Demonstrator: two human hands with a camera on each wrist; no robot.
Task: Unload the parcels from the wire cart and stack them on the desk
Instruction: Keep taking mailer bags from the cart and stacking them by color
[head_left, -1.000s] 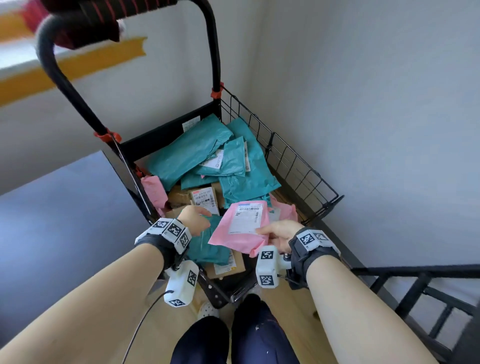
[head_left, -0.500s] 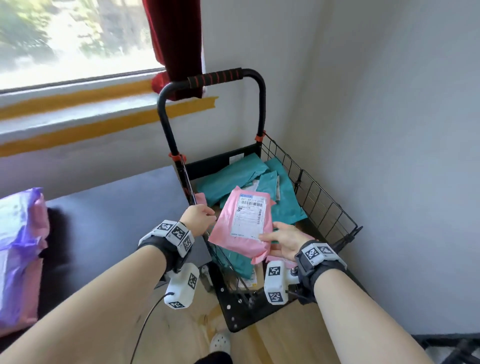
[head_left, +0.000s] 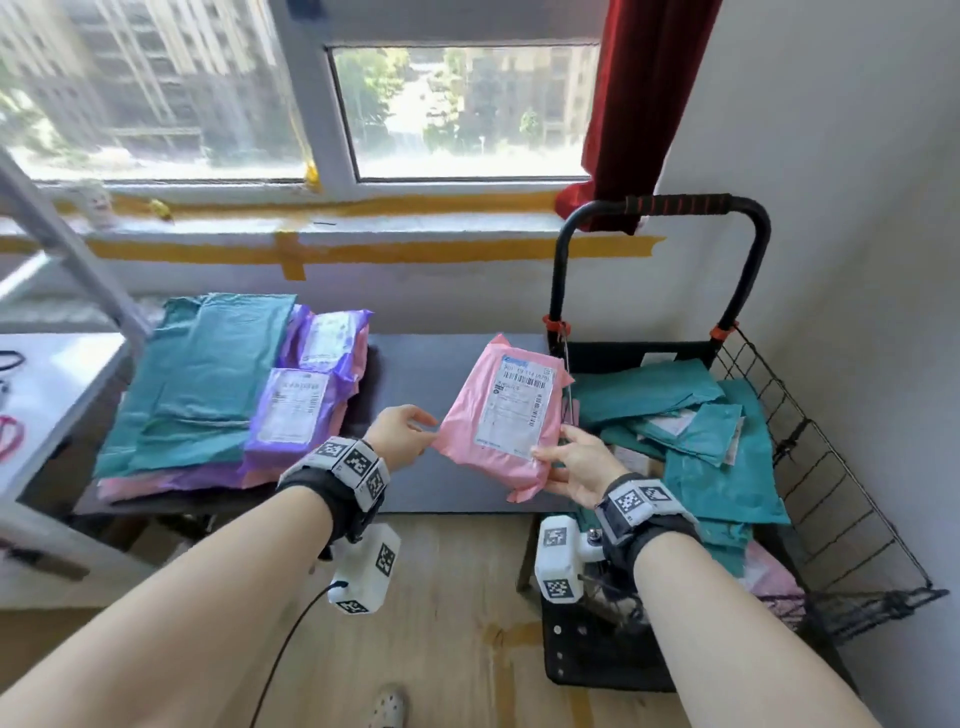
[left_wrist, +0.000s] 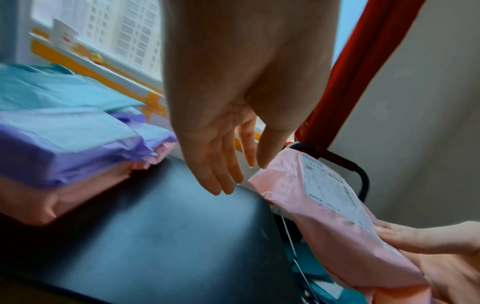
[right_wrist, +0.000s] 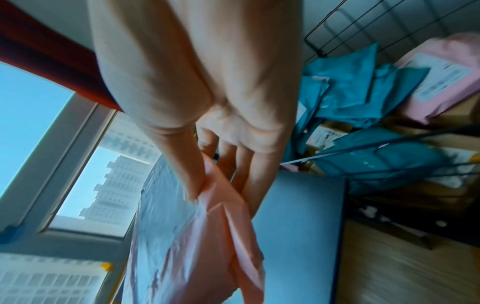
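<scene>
While the right hand (head_left: 574, 462) pinches the flat pink plastic mailer (head_left: 506, 415) (white label up) over the dark tabletop (head_left: 441, 364), the left hand (head_left: 400, 434), its grip slack with straight fingers, sits just beside its 9 o'clock corner. The black wire cart (head_left: 831, 467) stands at 3 o'clock.

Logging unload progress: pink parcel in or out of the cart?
Out. The right hand holds the pink parcel above the desk, left of the wire cart.
</scene>
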